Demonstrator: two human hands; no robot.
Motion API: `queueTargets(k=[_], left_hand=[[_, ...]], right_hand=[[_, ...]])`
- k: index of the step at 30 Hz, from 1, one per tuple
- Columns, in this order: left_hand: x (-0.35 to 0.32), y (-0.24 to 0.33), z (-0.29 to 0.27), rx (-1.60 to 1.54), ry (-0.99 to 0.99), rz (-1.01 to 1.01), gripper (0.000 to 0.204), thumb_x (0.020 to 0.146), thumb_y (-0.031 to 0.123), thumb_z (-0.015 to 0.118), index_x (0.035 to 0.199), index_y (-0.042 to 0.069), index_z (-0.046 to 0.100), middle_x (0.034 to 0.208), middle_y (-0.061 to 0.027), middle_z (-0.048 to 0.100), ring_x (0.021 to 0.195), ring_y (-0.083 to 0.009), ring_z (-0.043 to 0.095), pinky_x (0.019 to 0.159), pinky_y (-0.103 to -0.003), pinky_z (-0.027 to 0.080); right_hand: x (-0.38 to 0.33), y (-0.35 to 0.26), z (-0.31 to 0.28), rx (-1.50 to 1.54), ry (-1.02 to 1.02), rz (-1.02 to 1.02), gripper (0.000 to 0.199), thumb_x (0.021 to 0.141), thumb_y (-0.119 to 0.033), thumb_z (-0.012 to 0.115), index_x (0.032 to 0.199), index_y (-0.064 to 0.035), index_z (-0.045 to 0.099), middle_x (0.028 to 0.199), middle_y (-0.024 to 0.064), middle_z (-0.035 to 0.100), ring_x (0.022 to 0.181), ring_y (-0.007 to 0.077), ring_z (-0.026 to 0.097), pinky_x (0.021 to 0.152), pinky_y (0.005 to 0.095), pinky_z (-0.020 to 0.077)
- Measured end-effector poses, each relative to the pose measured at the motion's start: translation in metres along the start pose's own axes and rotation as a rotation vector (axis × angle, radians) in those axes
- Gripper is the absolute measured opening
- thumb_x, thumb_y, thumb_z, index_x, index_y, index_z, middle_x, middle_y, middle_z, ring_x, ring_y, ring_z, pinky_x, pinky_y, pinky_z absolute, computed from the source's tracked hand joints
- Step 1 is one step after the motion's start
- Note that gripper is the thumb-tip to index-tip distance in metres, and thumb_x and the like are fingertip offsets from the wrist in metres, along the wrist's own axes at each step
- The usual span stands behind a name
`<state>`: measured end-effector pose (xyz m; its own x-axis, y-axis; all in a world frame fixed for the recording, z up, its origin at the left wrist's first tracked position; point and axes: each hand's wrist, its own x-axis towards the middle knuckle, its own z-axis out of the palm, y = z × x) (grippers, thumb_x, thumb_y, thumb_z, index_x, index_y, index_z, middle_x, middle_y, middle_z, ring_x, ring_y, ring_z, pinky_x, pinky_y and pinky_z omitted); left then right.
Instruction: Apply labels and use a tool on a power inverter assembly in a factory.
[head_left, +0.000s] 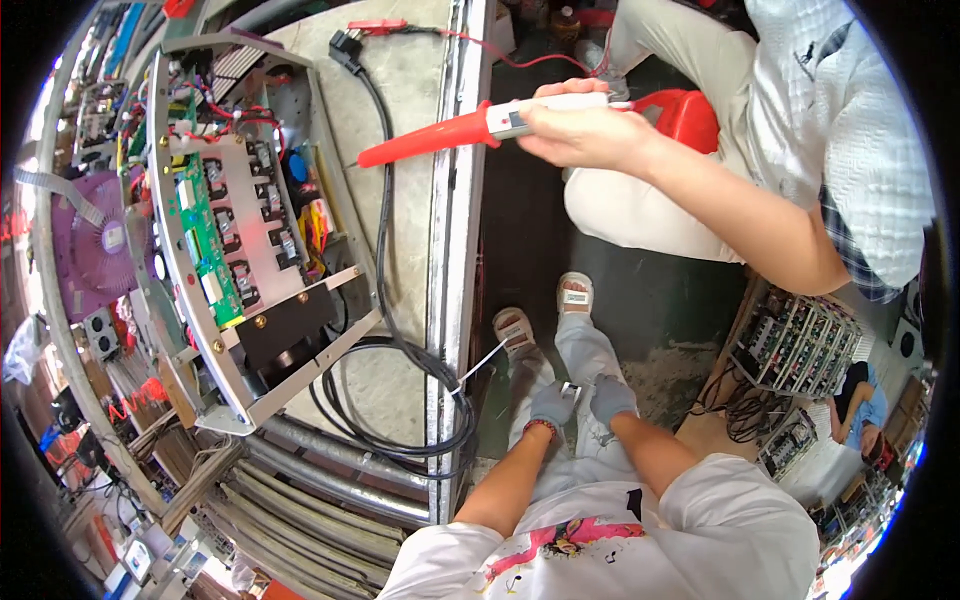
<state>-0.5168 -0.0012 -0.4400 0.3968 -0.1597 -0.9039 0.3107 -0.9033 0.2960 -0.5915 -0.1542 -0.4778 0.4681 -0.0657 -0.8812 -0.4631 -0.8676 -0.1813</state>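
Note:
Both my hands wear grey gloves and rest low over my light trousers. My left hand (552,404), with a red bracelet at its wrist, is closed around a small white object with a dark part (570,391), too small to name. Just to its right, my right hand (612,398) lies by my other leg, and its fingers cannot be made out. In front of me, another person's hand (575,128) grips a probe with a long red tapered tip (425,140) and a white handle. The probe points left over the bench, toward an open metal chassis (240,220) with a green circuit board.
A black power cable (400,440) lies coiled at the bench edge, its plug (347,50) by a red clip. The other person sits on a red seat (690,120). More circuit units (800,340) stand at right; a purple fan-like part (100,240) is at far left.

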Motion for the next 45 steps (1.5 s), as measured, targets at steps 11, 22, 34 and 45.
queueTargets(k=[11,22,34,45], left_hand=[[0.005,0.0,0.003,-0.033,0.023,0.036,0.036,0.084,0.035,0.052,0.101,0.005,0.065,0.097,-0.0225,0.065,0.095,-0.0389,0.061,0.085,-0.046,0.047],[-0.001,0.008,-0.005,-0.032,-0.006,-0.017,0.038,0.086,0.036,0.051,0.105,0.005,0.064,0.102,-0.0223,0.064,0.099,-0.0385,0.06,0.086,-0.045,0.047],[0.003,-0.001,0.002,-0.046,0.028,0.008,0.038,0.084,0.037,0.052,0.105,0.007,0.064,0.1,-0.0222,0.064,0.096,-0.04,0.06,0.084,-0.046,0.047],[0.002,0.001,0.0,-0.058,0.027,-0.024,0.039,0.084,0.038,0.052,0.107,0.009,0.065,0.101,-0.0212,0.064,0.098,-0.0393,0.06,0.085,-0.046,0.047]], right_hand=[[-0.015,-0.012,-0.029,0.066,0.033,0.025,0.034,0.084,-0.02,0.047,0.112,-0.0045,0.058,0.115,0.0217,0.06,0.106,0.0343,0.059,0.091,0.042,0.046],[-0.02,-0.016,-0.042,0.058,-0.018,0.001,0.03,0.085,-0.022,0.048,0.109,-0.0056,0.057,0.112,0.0197,0.061,0.103,0.0337,0.06,0.088,0.0422,0.0473],[-0.013,-0.007,-0.022,0.055,0.025,-0.004,0.032,0.083,-0.022,0.049,0.11,-0.0044,0.055,0.11,0.0206,0.06,0.101,0.0349,0.06,0.086,0.0424,0.0478],[-0.016,-0.008,-0.024,0.05,0.034,0.008,0.033,0.083,-0.022,0.049,0.112,-0.0054,0.054,0.111,0.0197,0.06,0.1,0.0349,0.061,0.086,0.0424,0.048]])
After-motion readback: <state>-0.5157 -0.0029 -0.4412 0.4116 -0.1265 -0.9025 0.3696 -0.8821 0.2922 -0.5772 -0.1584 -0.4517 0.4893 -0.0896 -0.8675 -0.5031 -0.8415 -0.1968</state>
